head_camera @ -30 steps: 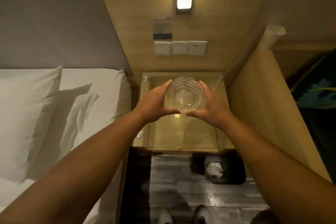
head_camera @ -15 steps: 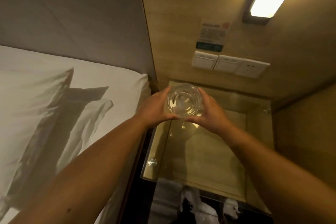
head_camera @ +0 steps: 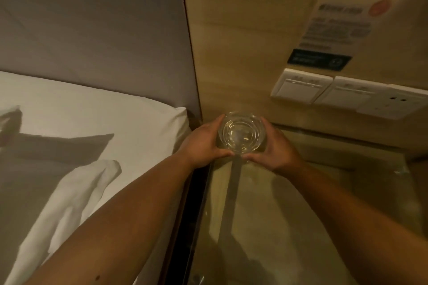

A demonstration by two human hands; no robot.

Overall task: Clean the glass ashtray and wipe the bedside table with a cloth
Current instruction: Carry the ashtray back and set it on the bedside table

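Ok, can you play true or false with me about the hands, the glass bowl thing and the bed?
1. Both hands hold the round clear glass ashtray. True: left hand and right hand share the grip.
2. A cloth lies inside the ashtray. False: it looks empty.
3. The white pillow is left of the hands. True.
4. The white wall switches are on the bed. False: they are on the wooden wall.

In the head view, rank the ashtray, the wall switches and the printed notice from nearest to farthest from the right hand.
From the right hand:
1. Ashtray, held, to its left.
2. Wall switches, above it on the wall.
3. Printed notice, higher up the wall.
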